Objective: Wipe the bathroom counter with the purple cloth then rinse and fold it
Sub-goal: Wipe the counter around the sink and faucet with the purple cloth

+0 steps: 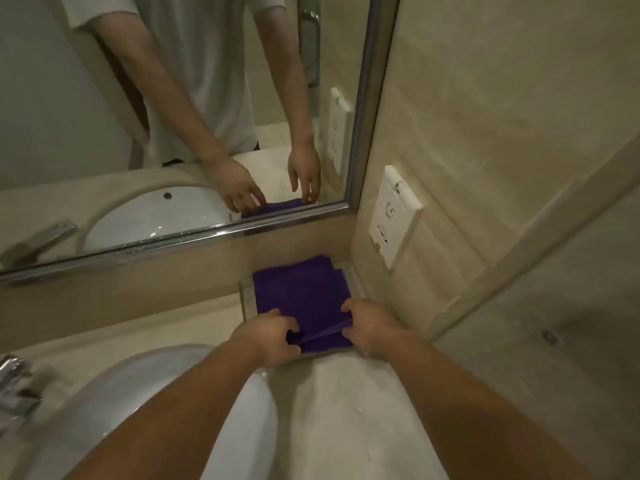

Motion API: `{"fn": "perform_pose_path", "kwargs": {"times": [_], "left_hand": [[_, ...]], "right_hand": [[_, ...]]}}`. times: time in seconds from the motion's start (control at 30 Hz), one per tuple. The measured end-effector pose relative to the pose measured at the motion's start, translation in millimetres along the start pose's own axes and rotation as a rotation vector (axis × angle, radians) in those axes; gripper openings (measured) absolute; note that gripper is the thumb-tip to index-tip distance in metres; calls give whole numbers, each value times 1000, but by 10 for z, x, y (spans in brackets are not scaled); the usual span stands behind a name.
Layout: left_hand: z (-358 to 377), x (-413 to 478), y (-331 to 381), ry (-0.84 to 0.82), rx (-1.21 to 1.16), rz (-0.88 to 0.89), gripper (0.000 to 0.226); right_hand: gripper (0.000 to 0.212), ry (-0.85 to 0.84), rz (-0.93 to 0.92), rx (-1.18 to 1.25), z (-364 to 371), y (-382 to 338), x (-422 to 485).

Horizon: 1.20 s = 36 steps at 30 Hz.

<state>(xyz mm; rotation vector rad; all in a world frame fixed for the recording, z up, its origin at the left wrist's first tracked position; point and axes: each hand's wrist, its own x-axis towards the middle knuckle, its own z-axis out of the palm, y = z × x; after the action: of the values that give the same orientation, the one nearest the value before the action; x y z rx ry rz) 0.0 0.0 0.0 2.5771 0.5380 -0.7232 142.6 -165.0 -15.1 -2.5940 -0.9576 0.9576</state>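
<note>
**2 hands on the purple cloth at the worktop's far right corner**

2 bare hands grip the near edge of the purple cloth (300, 292), which lies flat and folded in the far right corner of the worktop (349, 403), against the back wall under the mirror (180, 109) and beside the side wall. The left hand (273, 337) pinches the cloth's near left corner with curled fingers; the right hand (372, 329) clutches the near right corner, lifting a fold between them. The white sink (145, 386) sits left of the cloth, the tap (15, 382) at the far left edge. A white socket plate (394, 216) is on the side wall
</note>
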Motion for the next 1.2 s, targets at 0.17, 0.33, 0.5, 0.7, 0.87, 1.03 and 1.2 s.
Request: {"fn": "perform_pose_path", "kwargs": {"times": [0.17, 0.33, 0.5, 0.7, 0.87, 1.03, 1.2], "left_hand": [[132, 190, 15, 82, 126, -52, 31], [182, 184, 57, 176, 195, -67, 15], [176, -2, 55, 287, -162, -147, 17], [-251, -520, 155, 625, -591, -193, 12], [-748, -1089, 464, 916, -818, 9, 11], [-945, -1756, 522, 912, -556, 255, 32], [-771, -2097, 413, 810, -303, 254, 21]], "right_hand": [[29, 78, -33, -149, 73, 59, 202], [14, 179, -71, -237, 79, 14, 237], [16, 309, -67, 117, -87, -194, 46], [15, 441, -121, 285, -398, -617, -442], [14, 636, -153, 544, -636, -882, -1033], [13, 867, -253, 584, -840, -1183, -1632], [12, 967, -340, 368, -826, -1285, -2115]]}}
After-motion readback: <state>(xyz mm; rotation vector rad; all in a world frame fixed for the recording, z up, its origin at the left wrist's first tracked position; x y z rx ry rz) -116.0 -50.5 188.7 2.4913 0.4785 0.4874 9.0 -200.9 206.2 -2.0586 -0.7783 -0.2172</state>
